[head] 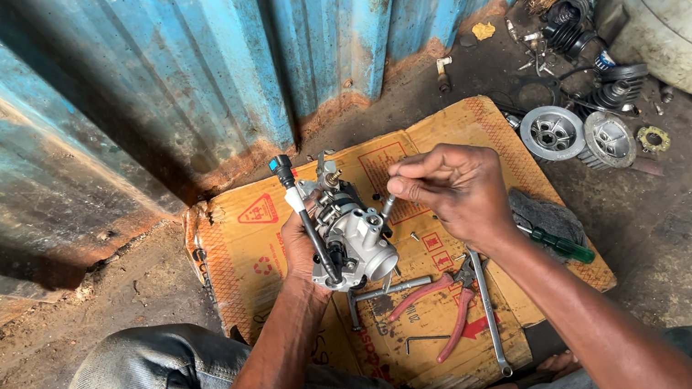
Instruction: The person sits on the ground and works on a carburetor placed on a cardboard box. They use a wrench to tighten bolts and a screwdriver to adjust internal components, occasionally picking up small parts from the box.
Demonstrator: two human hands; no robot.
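So the left hand is wrapped around a chunky cast-metal engine part, looks like a carburetor or throttle body, held up just above the flattened cardboard on the dirt floor. A black rod with a teal cap runs along the part's left side, right against the palm. The right hand has its fingertips pressed together, pinching something tiny right beside the top of the part, probably a screw or small fitting, too small to tell. My take on handling: that part looks solid and fairly heavy for its size, stiff, no give at all, and likely a bit oily, so it could slip. Best hold is around the fat body like the left hand does, not on the thin levers and springs sticking out the top, which look like they'd bend or snag. On the cardboard below lie red-handled pliers, a long wrench, an allen key and a green-handled screwdriver. Off to the right there are round metal pulleys on the ground near a grey tank, well apart from the hands.
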